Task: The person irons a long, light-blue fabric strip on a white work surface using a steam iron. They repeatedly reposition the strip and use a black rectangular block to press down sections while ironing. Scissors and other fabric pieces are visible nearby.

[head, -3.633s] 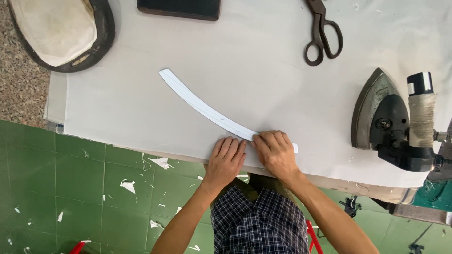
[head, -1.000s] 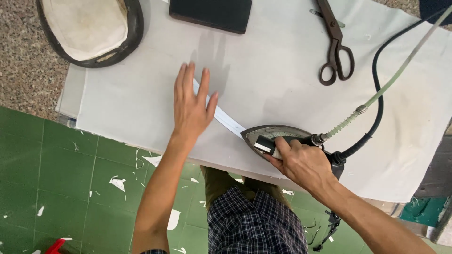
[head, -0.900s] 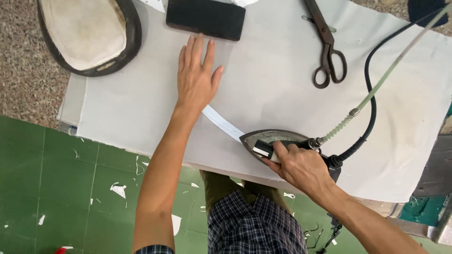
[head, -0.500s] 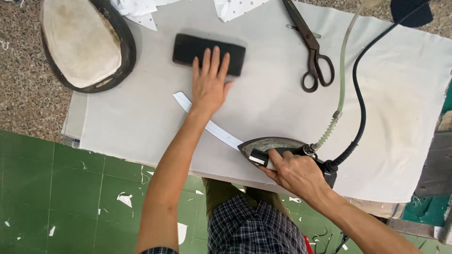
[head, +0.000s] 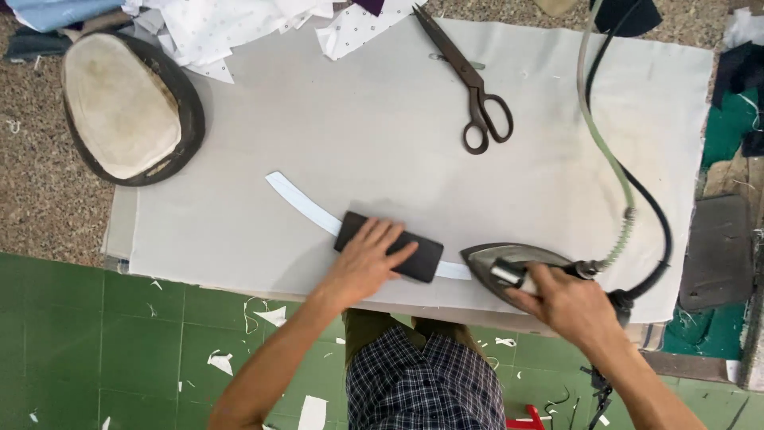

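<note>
Your left hand (head: 368, 259) lies flat, fingers spread, pressing the black block (head: 388, 246) down on the curved white fabric strip (head: 302, 205), near the front edge of the grey padded table (head: 382, 135). Your right hand (head: 563, 301) grips the handle of the iron (head: 509, 267), which sits on the strip's right end, just beside the block. Scissors (head: 469, 84) lie well apart, farther back.

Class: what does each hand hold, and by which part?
Right hand grips the iron by its handle. Left hand presses flat on the black block's top.
</note>
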